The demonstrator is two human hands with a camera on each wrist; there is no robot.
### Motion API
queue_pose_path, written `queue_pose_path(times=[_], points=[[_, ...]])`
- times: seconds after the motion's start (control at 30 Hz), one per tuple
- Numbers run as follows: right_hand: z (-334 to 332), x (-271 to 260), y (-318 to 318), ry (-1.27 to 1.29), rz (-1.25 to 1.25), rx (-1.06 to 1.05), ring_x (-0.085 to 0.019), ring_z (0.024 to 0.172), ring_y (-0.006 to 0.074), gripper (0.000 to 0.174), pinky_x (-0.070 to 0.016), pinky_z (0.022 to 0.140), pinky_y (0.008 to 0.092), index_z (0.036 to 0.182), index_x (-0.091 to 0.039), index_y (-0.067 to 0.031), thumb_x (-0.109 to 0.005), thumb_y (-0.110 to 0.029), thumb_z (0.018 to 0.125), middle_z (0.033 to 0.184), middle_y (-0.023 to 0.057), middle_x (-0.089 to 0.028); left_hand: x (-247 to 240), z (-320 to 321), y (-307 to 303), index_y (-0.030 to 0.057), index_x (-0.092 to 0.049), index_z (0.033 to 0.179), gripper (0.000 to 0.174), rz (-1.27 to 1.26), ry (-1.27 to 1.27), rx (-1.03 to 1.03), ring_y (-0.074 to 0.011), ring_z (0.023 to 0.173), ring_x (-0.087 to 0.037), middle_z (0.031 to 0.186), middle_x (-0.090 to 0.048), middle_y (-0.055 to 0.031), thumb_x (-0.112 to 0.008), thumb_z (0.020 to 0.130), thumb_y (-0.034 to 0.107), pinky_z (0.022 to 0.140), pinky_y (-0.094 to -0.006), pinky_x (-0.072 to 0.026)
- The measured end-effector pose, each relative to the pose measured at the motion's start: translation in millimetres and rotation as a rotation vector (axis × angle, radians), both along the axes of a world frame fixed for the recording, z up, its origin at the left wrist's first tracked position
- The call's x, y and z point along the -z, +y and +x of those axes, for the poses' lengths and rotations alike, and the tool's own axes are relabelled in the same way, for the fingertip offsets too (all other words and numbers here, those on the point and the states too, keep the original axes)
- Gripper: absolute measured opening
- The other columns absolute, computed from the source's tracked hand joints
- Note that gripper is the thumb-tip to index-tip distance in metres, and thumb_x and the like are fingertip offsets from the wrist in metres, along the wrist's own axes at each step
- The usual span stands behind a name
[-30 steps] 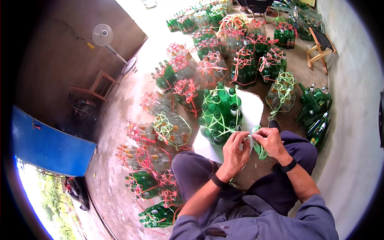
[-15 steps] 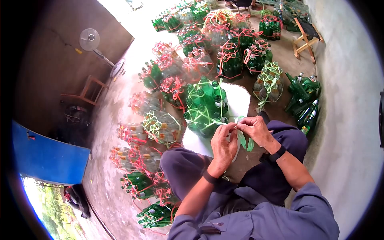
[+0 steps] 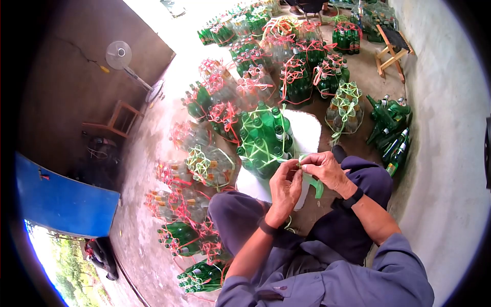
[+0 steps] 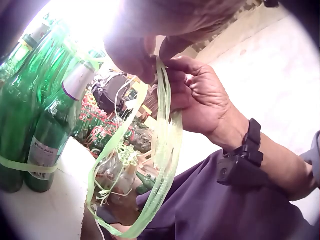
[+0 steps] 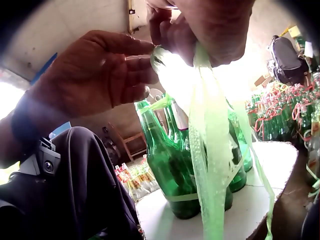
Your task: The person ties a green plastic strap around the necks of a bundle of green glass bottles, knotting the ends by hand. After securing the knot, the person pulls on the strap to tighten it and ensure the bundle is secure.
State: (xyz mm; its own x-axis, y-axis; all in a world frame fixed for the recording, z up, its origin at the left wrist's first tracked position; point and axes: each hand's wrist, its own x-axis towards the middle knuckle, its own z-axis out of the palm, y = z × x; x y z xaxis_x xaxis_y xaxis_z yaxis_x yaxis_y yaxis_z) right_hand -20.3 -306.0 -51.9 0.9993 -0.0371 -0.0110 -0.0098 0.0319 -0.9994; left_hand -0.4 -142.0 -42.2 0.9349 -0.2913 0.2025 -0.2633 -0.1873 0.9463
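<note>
My left hand [image 3: 286, 187] and right hand [image 3: 327, 171] meet fingertip to fingertip in front of my lap, both pinching a pale green plastic strap [image 4: 165, 110]. Folded strands of it hang in a long loop below the fingers in the left wrist view. The right wrist view shows the left hand [image 5: 100, 70] with thumb and forefinger on a small bend of the strap, beside the curled fingers of the right hand [image 5: 215, 25]. Just beyond the hands, a bundle of green bottles [image 3: 263, 140], laced with green strap round necks and sides, stands upright on a white board [image 3: 308, 128].
Bottle bundles tied in red strap [image 3: 294, 82] crowd the floor ahead and to the left. Loose green bottles [image 3: 388, 120] lie by the right wall, below a folding stool [image 3: 393, 51]. A fan [image 3: 120, 55] and a blue panel [image 3: 66, 197] are at left.
The whole head view has shifted, so the bottles and hands appear further left. Both hands have stayed together on the strap, their fingertips drawn closer and the strap's hanging part moved.
</note>
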Motion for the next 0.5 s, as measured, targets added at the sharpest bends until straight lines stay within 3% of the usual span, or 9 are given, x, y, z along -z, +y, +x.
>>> queue_pose_path(times=[0.13,0.2,0.27,0.33,0.47,0.5], points=[[2.0,9.4,0.7,-0.013,0.043,0.002,-0.053,0.068,0.0019,0.015,-0.0428,0.059,0.0194,0.097,-0.073,0.0036,-0.068,-0.007,0.088,0.076,-0.0038,-0.065,8.2,0.4,0.8,-0.0035,-0.063,0.114,0.023,-0.022,0.036,0.014,-0.0155,0.086,-0.066,0.097,-0.071,-0.0112,-0.064,0.092,0.001,0.078,-0.0285,-0.0523],[3.1,10.6,1.8,-0.029,0.067,0.003,-0.054,0.069,0.0022,0.015,-0.0437,0.06,0.0195,0.098,-0.073,0.0037,-0.068,-0.007,0.088,0.077,-0.0033,-0.065,17.0,2.4,-0.4,-0.0039,-0.061,0.118,0.024,-0.132,0.055,0.028,-0.0095,0.079,-0.064,0.095,-0.072,-0.0123,-0.062,0.094,-0.001,0.069,-0.0256,-0.0518],[2.0,12.4,2.5,-0.038,0.09,0.005,-0.055,0.07,0.0026,0.016,-0.0445,0.061,0.0197,0.098,-0.074,0.0038,-0.068,-0.008,0.088,0.077,-0.0028,-0.066,19.2,2.7,2.6,-0.0043,-0.06,0.118,0.024,-0.124,0.122,0.046,-0.0093,0.079,-0.064,0.092,-0.072,-0.0115,-0.062,0.094,0.0,0.069,-0.0253,-0.0518],[3.1,13.7,1.3,-0.078,-0.011,0.004,-0.057,0.073,0.0034,0.017,-0.0465,0.064,0.0204,0.099,-0.073,0.004,-0.068,-0.009,0.089,0.079,-0.0015,-0.068,20.9,3.4,3.1,-0.0045,-0.061,0.117,0.023,-0.148,0.209,0.063,-0.0096,0.077,-0.064,0.087,-0.072,-0.0098,-0.062,0.094,0.0,0.068,-0.0248,-0.0519],[4.6,21.0,2.2,-0.046,0.089,-0.004,-0.059,0.076,0.0039,0.017,-0.0487,0.067,0.0214,0.1,-0.073,0.0038,-0.068,-0.008,0.089,0.081,-0.0002,-0.07,23.0,6.0,5.1,-0.0031,-0.064,0.115,0.022,-0.084,0.135,0.037,-0.0098,0.076,-0.064,0.087,-0.073,-0.0093,-0.063,0.093,-0.001,0.069,-0.0253,-0.0521],[5.0,19.4,0.8,-0.078,-0.008,-0.006,-0.059,0.076,0.0042,0.016,-0.0494,0.067,0.0216,0.1,-0.073,0.0037,-0.068,-0.006,0.089,0.082,0.0003,-0.07,21.7,6.5,4.3,-0.0026,-0.063,0.115,0.022,-0.086,0.123,0.039,-0.0097,0.077,-0.065,0.087,-0.073,-0.0092,-0.063,0.093,-0.001,0.069,-0.0257,-0.0523]])
